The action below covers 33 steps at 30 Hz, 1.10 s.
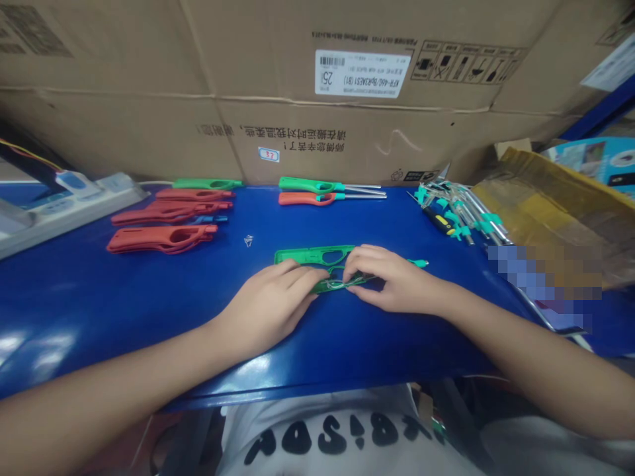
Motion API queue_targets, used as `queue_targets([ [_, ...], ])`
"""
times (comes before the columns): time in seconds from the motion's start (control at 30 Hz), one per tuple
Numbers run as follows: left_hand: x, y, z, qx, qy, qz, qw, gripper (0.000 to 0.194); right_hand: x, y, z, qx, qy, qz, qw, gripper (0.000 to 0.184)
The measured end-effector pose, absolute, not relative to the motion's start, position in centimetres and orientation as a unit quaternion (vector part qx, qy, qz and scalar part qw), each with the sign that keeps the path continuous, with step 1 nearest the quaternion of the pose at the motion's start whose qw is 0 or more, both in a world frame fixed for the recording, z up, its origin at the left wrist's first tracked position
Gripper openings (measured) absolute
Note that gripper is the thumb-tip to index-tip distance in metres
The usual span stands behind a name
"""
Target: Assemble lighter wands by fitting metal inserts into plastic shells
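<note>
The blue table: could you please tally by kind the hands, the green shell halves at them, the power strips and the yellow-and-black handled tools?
Hands (left hand and right hand): 2
Green shell halves: 2
Power strip: 1
Yellow-and-black handled tool: 1
Total: 6

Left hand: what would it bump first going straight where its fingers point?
The left hand would probably bump the right hand first, across the green shell with wires in it; depth is hard to judge here.

Glossy, smooth blue table [188, 297]
</note>
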State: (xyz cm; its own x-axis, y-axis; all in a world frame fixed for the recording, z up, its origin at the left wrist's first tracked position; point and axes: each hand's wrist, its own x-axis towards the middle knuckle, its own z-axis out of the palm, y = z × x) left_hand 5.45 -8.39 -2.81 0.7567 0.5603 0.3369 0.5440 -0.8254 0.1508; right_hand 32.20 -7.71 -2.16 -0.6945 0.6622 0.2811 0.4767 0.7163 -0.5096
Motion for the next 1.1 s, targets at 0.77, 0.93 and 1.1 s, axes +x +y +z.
queue_targets([
  [0.77, 5.5, -8.3, -2.6, 0.947, 0.266, 0.169, 0.065, 0.032, 32.1, -8.2, -1.9, -0.288, -0.919, 0.188, 0.193, 0.011],
  [0.93, 5.5, -8.5, -2.5, 0.949, 0.252, 0.172, 0.08, 0.035, 33.1, -7.3, -0.9, -0.343, -0.895, 0.144, 0.244, 0.026],
  [1.1, 5.4, -8.4, -2.5, 0.953, 0.244, 0.164, 0.075, 0.035, 37.4, -4.6, 0.5, -0.573, -0.769, -0.024, 0.282, 0.032],
])
